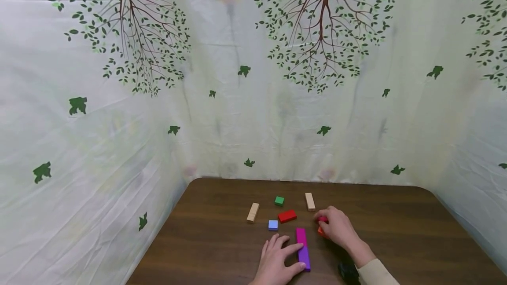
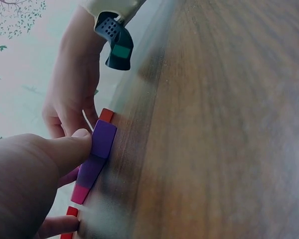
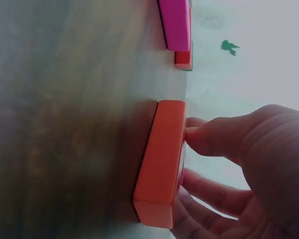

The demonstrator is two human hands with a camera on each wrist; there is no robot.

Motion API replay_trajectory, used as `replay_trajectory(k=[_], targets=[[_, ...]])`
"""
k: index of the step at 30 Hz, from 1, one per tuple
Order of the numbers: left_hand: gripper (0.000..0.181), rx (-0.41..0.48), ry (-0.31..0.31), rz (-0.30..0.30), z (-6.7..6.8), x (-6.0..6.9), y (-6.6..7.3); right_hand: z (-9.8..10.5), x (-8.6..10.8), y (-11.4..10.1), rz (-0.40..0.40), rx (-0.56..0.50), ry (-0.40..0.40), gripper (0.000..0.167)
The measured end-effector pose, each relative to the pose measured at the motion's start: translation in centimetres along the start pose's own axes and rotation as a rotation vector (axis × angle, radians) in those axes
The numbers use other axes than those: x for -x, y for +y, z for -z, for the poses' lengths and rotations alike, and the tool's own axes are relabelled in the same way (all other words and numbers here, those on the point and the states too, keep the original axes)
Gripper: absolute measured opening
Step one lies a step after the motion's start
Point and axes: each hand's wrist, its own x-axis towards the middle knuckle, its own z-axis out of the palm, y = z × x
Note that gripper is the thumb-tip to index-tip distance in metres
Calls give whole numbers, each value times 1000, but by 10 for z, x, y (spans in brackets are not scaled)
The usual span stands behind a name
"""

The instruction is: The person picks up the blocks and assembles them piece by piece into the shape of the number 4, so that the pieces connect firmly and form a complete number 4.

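A purple block [image 1: 303, 258] and a magenta block [image 1: 301, 235] lie end to end in front of me. My left hand [image 1: 276, 261] spreads its thumb and index finger, and both tips touch the purple block along its left side. To the right, my right hand [image 1: 338, 228] pinches a crimson block [image 1: 322, 219], mostly covered by the fingers. An orange block [image 3: 162, 154] lies against the crimson one on the near side, and in the right wrist view my thumb [image 3: 204, 139] reaches its upper edge.
Farther back on the brown table [image 1: 206, 232] lie a red block [image 1: 287, 216], a light blue block [image 1: 273, 225], a green block [image 1: 279, 201] and two pale wooden blocks, one left [image 1: 252, 213] and one right [image 1: 310, 202]. A curtain with printed leaves hangs behind.
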Motion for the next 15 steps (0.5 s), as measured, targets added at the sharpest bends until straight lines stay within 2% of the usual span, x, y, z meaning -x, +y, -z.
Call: replay_trajectory(k=[6, 11, 15], targets=[[48, -6, 5, 3, -2, 1, -2, -1, -10, 2, -78, -34, -36, 16], [48, -2, 10, -2, -2, 0, -2, 3, -15, 3, -137, -73, -13, 16], [48, -2, -1, 1, -2, 0, -2, 2, -18, 7, -144, -87, -2, 19]])
